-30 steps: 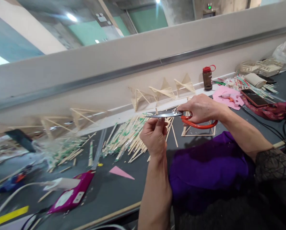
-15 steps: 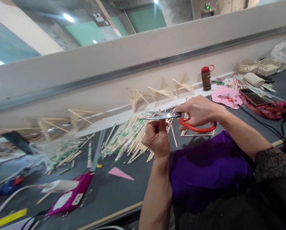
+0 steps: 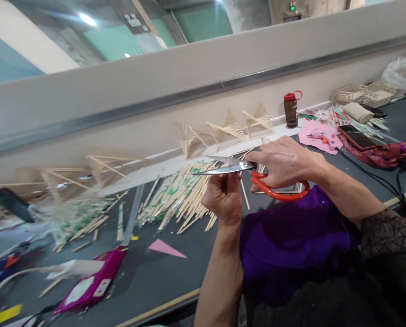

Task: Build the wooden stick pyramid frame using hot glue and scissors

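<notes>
My right hand point(image 3: 286, 159) grips a pair of scissors point(image 3: 220, 170) with bare metal blades and red handles. The blades point left and are parted. Between them stands the pale tip of a thin wooden stick point(image 3: 229, 161). My left hand point(image 3: 223, 197) is closed around this stick just under the blades, hiding its lower part. Behind my left hand lies a heap of wooden chopsticks point(image 3: 185, 200), some in clear and green wrappers. A small stick frame point(image 3: 281, 192) on the table is partly covered by my right hand and the scissors.
Twisted stick models point(image 3: 226, 129) line the wall beside a red-capped bottle point(image 3: 290, 111). To the right lie a glue gun point(image 3: 325, 137) on pink paper and a phone point(image 3: 356, 137). A magenta power bank point(image 3: 92, 284) and a pink paper triangle point(image 3: 167, 249) are at left.
The scissor blades have parted wider around the stick, and the red handle has swung slightly lower. My left hand keeps its hold. The camera view has shifted a little.
</notes>
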Demonstrator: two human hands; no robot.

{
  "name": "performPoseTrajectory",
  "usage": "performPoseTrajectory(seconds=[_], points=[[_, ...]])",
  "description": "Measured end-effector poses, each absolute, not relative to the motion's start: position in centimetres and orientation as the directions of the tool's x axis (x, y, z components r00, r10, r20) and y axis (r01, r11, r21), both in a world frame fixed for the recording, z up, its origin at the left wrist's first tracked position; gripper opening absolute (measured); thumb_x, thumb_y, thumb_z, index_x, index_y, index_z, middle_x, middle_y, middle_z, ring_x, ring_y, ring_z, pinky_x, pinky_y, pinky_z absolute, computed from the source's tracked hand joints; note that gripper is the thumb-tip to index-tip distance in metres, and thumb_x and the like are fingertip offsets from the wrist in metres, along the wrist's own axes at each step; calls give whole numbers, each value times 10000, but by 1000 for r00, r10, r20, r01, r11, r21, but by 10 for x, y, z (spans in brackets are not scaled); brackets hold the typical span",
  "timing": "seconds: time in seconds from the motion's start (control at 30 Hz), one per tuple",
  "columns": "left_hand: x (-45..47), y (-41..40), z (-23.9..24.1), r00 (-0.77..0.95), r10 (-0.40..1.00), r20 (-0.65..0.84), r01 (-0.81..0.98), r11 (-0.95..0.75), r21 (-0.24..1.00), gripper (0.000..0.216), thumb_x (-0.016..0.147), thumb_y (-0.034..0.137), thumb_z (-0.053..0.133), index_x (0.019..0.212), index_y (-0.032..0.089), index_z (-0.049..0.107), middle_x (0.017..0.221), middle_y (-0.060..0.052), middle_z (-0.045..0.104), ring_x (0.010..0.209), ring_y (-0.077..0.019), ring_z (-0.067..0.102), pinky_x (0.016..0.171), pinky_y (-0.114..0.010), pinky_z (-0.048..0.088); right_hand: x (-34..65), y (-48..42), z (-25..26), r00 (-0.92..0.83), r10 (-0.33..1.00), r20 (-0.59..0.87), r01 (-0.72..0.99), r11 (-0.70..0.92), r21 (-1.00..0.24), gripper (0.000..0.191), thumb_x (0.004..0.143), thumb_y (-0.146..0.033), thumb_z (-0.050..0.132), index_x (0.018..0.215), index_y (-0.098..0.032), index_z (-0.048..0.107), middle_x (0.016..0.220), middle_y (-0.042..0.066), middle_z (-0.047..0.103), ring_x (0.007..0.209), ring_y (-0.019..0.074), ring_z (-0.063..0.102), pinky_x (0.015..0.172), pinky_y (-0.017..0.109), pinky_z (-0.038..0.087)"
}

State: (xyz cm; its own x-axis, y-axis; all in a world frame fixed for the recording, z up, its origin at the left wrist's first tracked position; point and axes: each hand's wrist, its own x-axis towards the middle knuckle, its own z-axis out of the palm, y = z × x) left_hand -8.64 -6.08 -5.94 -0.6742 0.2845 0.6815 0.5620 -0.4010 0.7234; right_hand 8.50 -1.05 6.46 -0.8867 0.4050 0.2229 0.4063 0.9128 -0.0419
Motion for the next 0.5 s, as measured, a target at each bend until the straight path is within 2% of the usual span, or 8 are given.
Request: performPoseTrajectory(seconds=[0.1,0.23,0.33,0.5], points=[[-77,-61,-51,-732,407,546,286,-544,789,387,676,431,849,642,193,546,513,62,613,356,-66,473,362,-182,325,89,-12,68,-883,412,224,414,909,-39,436,885,-501,548,1114,-172,718,936,129,747,822,223,643,639,311,306],[-72,-68,-35,-648,599,470,22,-602,798,478,576,457,922,578,170,540,414,73,510,293,-28,328,315,-167,187,92,-10,70,-888,399,229,394,917,-68,398,865,-475,574,1089,-186,731,907,113,746,815,210,630,660,303,327],[-76,-75,-28,-564,705,431,-84,-567,819,445,587,412,935,581,160,568,408,61,496,291,-18,292,313,-168,142,95,-10,72,-891,383,244,377,923,-74,358,853,-445,585,1044,-185,741,872,104,737,793,204,608,666,305,330],[-82,-82,-25,-445,803,397,-158,-507,848,405,609,414,929,594,150,621,394,64,440,294,-10,251,305,-168,129,102,-11,76,-895,366,255,360,930,-71,335,840,-418,597,1029,-183,743,814,84,712,758,191,576,660,308,317]])
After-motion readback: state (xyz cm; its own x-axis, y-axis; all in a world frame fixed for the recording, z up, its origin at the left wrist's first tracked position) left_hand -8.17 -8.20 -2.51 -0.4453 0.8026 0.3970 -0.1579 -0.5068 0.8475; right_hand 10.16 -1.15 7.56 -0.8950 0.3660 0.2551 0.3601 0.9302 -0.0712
